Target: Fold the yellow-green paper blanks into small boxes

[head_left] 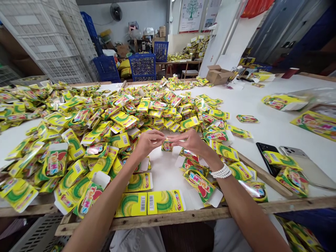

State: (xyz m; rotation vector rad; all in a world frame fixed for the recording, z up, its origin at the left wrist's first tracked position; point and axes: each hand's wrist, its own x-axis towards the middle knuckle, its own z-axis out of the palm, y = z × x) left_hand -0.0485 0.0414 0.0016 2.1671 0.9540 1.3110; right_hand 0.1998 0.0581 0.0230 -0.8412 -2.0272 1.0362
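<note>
My left hand and my right hand meet over the middle of the table, fingertips nearly touching. Between and below the fingertips, a small yellow-green carton stands on end, and the fingers of both hands are pinched at its top. Exactly how each finger grips there is partly hidden. White beads circle my right wrist. Nearest me, two flat-lying cartons sit end to end: a left carton and a right carton. An open-flapped carton lies below my right hand.
A large heap of similar cartons spreads behind and left of my hands. To the right lie a wooden strip, a black phone and a light phone. A cardboard box and blue crates are farther back.
</note>
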